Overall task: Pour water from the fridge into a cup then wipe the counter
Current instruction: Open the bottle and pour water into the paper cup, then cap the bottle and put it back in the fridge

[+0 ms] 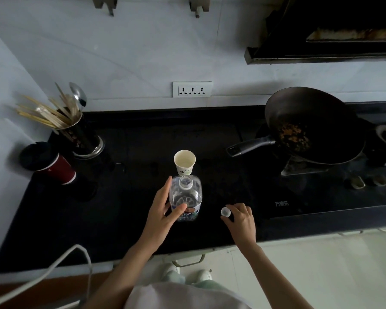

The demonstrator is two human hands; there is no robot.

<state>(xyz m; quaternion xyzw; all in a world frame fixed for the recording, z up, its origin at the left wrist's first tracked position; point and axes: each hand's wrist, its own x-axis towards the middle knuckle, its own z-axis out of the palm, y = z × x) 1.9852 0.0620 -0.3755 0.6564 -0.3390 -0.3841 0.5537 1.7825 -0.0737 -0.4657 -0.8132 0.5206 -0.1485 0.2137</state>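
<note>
A clear plastic water bottle [186, 195] stands upright and uncapped on the black counter [125, 219]. My left hand [163, 210] wraps its left side, thumb across the label. Just behind the bottle stands a white paper cup [184, 162], upright, its mouth facing up. My right hand [241, 218] rests on the counter to the right of the bottle, fingers closed around the white bottle cap [225, 212].
A black utensil holder with chopsticks and a spoon [80, 132] and a red cup with a black lid [49, 162] stand at the back left. A dark wok [312, 126] sits on the stove at right. A white cable [54, 268] crosses the front left edge.
</note>
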